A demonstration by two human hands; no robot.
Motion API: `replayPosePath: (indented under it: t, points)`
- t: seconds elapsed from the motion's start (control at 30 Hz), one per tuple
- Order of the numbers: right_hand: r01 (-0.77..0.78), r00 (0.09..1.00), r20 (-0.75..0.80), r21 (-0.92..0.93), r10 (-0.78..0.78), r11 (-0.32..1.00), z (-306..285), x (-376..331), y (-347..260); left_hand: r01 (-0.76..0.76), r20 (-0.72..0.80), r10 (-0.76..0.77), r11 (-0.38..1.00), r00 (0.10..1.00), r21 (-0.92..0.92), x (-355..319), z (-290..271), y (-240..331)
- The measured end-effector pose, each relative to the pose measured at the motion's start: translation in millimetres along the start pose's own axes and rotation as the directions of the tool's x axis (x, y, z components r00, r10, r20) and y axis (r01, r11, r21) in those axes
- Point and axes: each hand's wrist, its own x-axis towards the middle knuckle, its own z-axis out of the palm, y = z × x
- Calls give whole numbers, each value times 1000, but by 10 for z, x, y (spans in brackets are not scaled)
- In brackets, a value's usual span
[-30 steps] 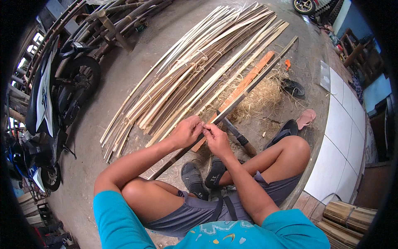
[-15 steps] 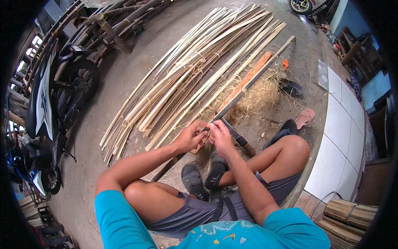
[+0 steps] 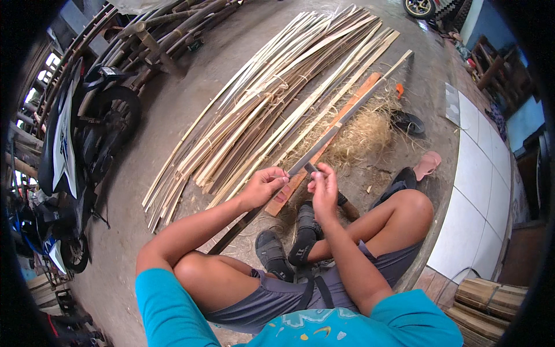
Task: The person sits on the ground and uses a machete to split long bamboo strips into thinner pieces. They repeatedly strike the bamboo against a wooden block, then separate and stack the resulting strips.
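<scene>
A long dark strip [image 3: 315, 151], apparently bamboo, slants from beside my left knee toward the far right. My left hand [image 3: 267, 186] is closed round its middle, thumb and forefinger pinched at the near edge. Just right of the strip is my right hand [image 3: 325, 188], apart from it, its fingers curled; whether something small is in them I cannot make out. A dark bar-shaped tool [image 3: 311, 168] shows at the right fingertips, and my hand hides most of it. Under the strip lies a reddish-brown board [image 3: 365, 87], its near end by my feet.
Tied bundles of split strips [image 3: 260, 110] lie on the floor ahead. Fine shavings [image 3: 364, 136] are heaped right of the board, near a black sandal [image 3: 407, 122] and a pink sandal [image 3: 426, 165]. A motorcycle [image 3: 95, 127] stands left; white tiles [image 3: 471, 196] edge the right.
My right hand has come off the strip and moved slightly right, its fingers curling. My left hand has shifted a little left and down, staying on the strip.
</scene>
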Motion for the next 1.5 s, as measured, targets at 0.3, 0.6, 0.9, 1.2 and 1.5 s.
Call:
replayPosePath:
  t: [0.3, 0.6, 0.9, 1.2, 1.5]
  points:
    - [221, 967, 195, -306, -167, 926, 247, -157, -54, -51, 18, 52, 998, 998, -33, 4, -49, -48]
    - [364, 928, 247, -440, -279, 821, 198, -182, -113, -23, -19, 21, 997, 1000, -72, -4, -26, 6]
    - [749, 662, 561, -490, -497, 445, 126, -129, -308, -155, 2, 158, 965, 987, 212, -24, -41, -49]
    - [822, 559, 657, -361, -506, 440, 147, -84, -373, -140, -52, 155, 965, 987, 223, -115, 2, -41]
    - [629, 768, 507, -486, -391, 606, 191, -143, -255, -62, -88, 91, 954, 992, 295, -171, 63, 49]
